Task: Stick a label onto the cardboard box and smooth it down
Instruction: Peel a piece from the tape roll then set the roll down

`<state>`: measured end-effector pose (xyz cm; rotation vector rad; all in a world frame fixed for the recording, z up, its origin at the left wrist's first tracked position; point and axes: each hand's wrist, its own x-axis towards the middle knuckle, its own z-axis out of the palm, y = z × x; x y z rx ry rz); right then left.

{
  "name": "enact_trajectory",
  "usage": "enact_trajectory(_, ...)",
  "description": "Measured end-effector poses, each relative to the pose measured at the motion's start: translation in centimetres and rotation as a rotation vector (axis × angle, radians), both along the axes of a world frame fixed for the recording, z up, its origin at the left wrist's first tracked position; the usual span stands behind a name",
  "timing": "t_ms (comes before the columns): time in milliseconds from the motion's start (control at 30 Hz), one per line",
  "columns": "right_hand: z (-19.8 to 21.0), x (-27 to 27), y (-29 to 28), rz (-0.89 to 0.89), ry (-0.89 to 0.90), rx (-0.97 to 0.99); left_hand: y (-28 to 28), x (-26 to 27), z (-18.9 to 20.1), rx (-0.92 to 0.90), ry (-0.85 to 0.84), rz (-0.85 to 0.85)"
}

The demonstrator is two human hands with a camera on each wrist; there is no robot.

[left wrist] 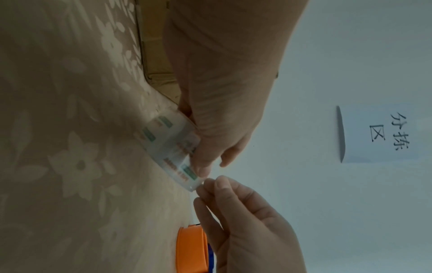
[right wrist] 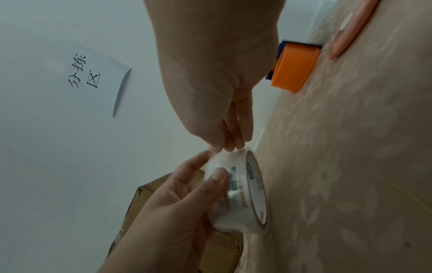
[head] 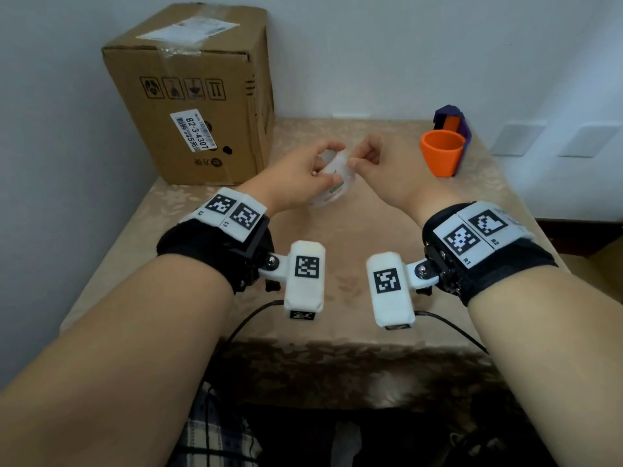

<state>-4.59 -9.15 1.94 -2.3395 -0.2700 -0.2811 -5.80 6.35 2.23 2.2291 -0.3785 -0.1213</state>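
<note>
Roll (head: 332, 183) is sitting in your left hand (head: 296, 178), fingers curled around it; your right hand (head: 367, 156) is pinching its loose end, box (head: 192, 96) standing behind-left of both hands

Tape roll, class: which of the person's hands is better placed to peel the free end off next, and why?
The right hand, probably: its fingertips already pinch at the roll's edge, while the left hand grips the tape roll itself and steadies it.

A parcel-sorting corner in a plain room: a labelled cardboard box (head: 188, 96) on a cloth-covered surface (head: 337, 291), a handwritten sign (right wrist: 93, 77) on the wall.
</note>
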Motion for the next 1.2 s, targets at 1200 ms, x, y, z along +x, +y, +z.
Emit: enact_trajectory(1200, 0.9, -0.7, 0.0, 0.016, 0.001, 0.077, 0.2, 0.5, -2.0, -0.056, -0.207, 0.151)
